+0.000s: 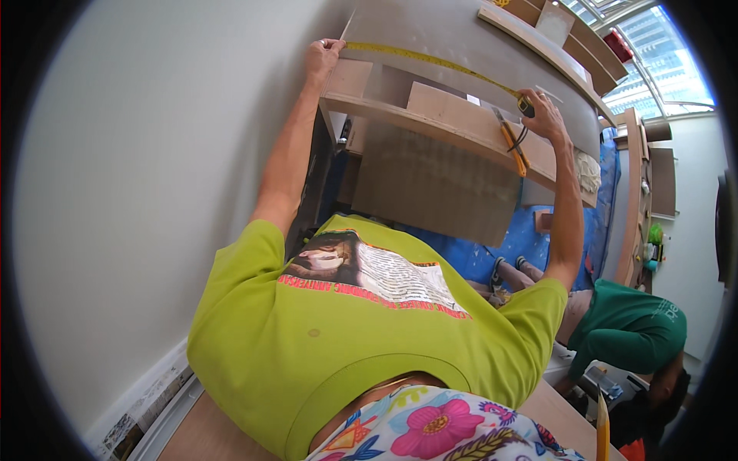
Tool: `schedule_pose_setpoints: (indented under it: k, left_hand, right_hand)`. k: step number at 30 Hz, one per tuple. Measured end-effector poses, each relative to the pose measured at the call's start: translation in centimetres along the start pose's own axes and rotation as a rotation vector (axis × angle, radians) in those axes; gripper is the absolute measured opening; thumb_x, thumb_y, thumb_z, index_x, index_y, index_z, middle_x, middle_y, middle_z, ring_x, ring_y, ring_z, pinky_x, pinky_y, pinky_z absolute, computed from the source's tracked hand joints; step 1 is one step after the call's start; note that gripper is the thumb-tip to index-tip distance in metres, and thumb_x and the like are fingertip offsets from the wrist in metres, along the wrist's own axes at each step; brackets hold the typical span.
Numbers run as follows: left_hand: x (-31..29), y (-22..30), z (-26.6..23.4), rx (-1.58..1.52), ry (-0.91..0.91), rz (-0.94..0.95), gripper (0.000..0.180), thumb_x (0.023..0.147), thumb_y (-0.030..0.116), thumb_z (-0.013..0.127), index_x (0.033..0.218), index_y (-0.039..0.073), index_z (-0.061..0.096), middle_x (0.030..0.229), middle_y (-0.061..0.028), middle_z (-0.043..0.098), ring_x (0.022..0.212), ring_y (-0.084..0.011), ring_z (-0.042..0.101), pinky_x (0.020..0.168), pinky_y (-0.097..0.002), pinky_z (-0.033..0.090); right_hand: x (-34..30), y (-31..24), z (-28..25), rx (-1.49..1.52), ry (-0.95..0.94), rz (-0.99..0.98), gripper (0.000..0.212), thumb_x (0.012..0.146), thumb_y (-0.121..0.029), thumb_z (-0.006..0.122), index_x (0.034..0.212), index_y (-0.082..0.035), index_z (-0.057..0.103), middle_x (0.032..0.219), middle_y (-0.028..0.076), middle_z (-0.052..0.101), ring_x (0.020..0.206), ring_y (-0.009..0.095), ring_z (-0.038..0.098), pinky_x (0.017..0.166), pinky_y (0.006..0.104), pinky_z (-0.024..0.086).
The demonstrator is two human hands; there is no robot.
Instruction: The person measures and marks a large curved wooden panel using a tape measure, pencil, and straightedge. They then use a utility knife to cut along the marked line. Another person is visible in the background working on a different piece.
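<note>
My left hand [326,55] pinches the yellow tape [415,54] at one end! My right hand [546,117] curls fingers round the case [526,106].

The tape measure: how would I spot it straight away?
Find the big pale wall on the left, then the grey panel beside it. Between the left hand and right hand runs the tape measure, its long, thin yellow strip setting it apart from the short orange-handled tool nearby.

Yellow tape [419,56], lime-green shirt [377,334]
</note>
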State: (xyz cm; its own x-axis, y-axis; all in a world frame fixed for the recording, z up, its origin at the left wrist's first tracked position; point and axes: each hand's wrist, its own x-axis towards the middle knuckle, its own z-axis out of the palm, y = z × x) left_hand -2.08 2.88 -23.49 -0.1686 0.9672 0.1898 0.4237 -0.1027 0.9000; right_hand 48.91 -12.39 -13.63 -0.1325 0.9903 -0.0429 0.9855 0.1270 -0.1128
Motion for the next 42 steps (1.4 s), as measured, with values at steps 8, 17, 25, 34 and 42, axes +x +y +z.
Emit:
schedule_pose_setpoints:
  k: [8,17,25,34,42]
  left_hand:
    - [-0.9,1.4,0.5,0.141,0.136,-0.017,0.025,0.085,0.03,0.075,0.089,0.006,0.079,0.07,-0.0061,0.072,0.06,-0.0149,0.064,0.06,-0.0315,0.05]
    - [-0.2,0.5,0.7,0.246,0.147,-0.086,0.031,0.083,0.042,0.076,0.095,0.014,0.081,0.081,-0.0058,0.076,0.072,-0.0191,0.071,0.07,-0.0331,0.055]
    - [-0.3,0.3,1.0,0.235,0.212,-0.021,0.029,0.083,0.039,0.078,0.091,0.012,0.08,0.081,-0.0052,0.076,0.073,-0.02,0.071,0.07,-0.0344,0.054]
    - [0.0,0.8,1.0,0.268,0.173,-0.053,0.031,0.084,0.038,0.077,0.098,0.01,0.077,0.085,-0.0068,0.076,0.077,-0.0207,0.072,0.073,-0.0335,0.055]
    - [0.3,-0.1,1.3,0.143,0.063,-0.003,0.031,0.086,0.028,0.077,0.106,0.004,0.071,0.093,-0.008,0.076,0.082,-0.0182,0.072,0.074,-0.0321,0.056]
  right_hand:
    - [3.4,2.6,2.6,0.13,-0.098,-0.022,0.065,0.07,-0.013,0.065,0.133,-0.026,0.054,0.118,0.012,0.059,0.115,0.035,0.059,0.094,0.0443,0.049]
    - [4.4,4.0,4.7,0.173,-0.127,-0.066,0.067,0.069,-0.012,0.066,0.134,-0.028,0.054,0.119,0.011,0.059,0.115,0.033,0.058,0.099,0.0436,0.05]
    - [3.7,3.8,4.1,0.172,-0.109,-0.076,0.068,0.069,-0.011,0.067,0.134,-0.028,0.054,0.119,0.011,0.059,0.114,0.032,0.059,0.099,0.0446,0.05]
    - [2.7,3.3,3.9,0.3,-0.055,-0.126,0.066,0.069,-0.01,0.065,0.133,-0.021,0.054,0.115,0.013,0.058,0.114,0.032,0.056,0.098,0.0426,0.047]
    - [4.8,4.3,3.4,0.483,0.067,0.028,0.063,0.071,-0.02,0.066,0.132,-0.012,0.055,0.112,0.019,0.06,0.107,0.03,0.06,0.094,0.0374,0.049]
